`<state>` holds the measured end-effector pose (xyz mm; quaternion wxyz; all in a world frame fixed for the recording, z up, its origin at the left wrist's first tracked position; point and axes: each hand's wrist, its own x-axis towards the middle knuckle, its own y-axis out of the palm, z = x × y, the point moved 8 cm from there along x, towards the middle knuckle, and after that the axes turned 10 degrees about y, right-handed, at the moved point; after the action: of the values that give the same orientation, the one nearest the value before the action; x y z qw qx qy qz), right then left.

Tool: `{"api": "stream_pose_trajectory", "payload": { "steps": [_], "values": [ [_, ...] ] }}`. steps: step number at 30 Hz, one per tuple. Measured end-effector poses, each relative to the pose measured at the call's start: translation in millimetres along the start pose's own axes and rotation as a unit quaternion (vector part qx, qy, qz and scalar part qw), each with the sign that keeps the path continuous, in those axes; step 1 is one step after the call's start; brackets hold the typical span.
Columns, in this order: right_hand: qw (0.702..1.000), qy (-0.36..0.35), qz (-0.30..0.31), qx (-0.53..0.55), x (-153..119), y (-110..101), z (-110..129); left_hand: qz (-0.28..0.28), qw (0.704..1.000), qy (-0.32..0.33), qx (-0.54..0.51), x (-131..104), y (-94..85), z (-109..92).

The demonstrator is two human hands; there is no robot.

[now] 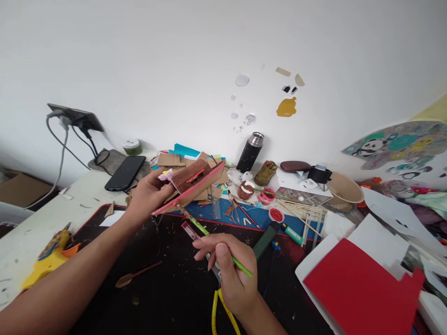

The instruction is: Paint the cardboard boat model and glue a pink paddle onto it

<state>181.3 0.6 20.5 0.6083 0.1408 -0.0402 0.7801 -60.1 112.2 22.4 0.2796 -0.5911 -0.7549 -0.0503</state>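
At the near edge of the mat (167, 307), the yellow handles of the pliers (225, 309) lie just beside the right hand (237, 274). This hand has the fingers bent around the green brush (240, 266), which it grips by the handle. The brush points up and to the left, and its tip appears to touch the low side of the boat (195, 181). To the left, the paddle (129, 279) lies on the mat, and the yellow glue gun (47, 260) lies by the left edge of the mat.

Over the far left part of the mat, the left hand (150, 195) holds the boat by its left end, between thumb and fingers. The boat is tilted, with the right end higher; it has a brown cabin and a pink hull.

At the right side of the table (80, 190), the red sheet (363, 288) lies upon white papers. Along the far edge of the mat are the scissors (234, 207) and the red paint (276, 215). Behind the boat there are cardboard scraps (171, 160). Near the far edge of the table stand the black flask (249, 152) and, to its right, the jar (266, 173); the phone (125, 173) rests at the far left. On the wall (174, 70) there is a yellow sticker (287, 108).
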Motion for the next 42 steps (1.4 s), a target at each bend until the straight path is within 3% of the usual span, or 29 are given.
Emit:
{"api": "stream_pose_trajectory", "payload": {
  "steps": [25,42],
  "values": [
    [0.999,0.0,0.034,-0.02,-2.0,11.7,-1.3,0.003,1.0,-0.019,-0.007,-2.4,1.0,11.2],
    [0.993,-0.016,0.092,-0.075,-5.2,29.9,2.2,0.01,1.0,-0.018,0.002,-2.6,3.3,3.6]
  ]
}}
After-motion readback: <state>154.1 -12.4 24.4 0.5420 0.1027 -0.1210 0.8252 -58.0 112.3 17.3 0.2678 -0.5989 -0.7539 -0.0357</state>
